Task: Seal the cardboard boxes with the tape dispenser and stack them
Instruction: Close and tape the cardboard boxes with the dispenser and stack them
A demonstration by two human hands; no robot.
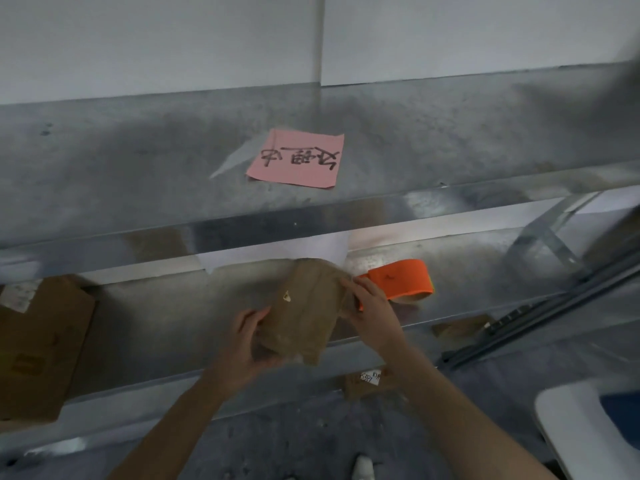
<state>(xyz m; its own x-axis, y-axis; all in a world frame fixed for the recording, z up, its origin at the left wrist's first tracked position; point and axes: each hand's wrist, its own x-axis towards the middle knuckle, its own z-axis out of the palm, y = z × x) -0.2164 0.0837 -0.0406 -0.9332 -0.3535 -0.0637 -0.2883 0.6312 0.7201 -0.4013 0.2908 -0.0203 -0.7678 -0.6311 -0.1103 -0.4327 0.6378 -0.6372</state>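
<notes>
A small brown cardboard box (304, 310), wrapped in glossy tape, sits at the front of the middle metal shelf (467, 292). My left hand (246, 344) grips its near left corner, thumb on top. My right hand (372, 306) holds the box's right edge with curled fingers. Just behind my right hand lies the orange tape dispenser (401, 277) with a brown tape roll, resting on the shelf.
A pink paper note (298, 157) with black writing lies on the upper shelf. Larger cardboard boxes (38, 348) stand at the left. Another small labelled box (369, 382) sits on the lower level. A white-and-blue object (595, 431) is at the lower right.
</notes>
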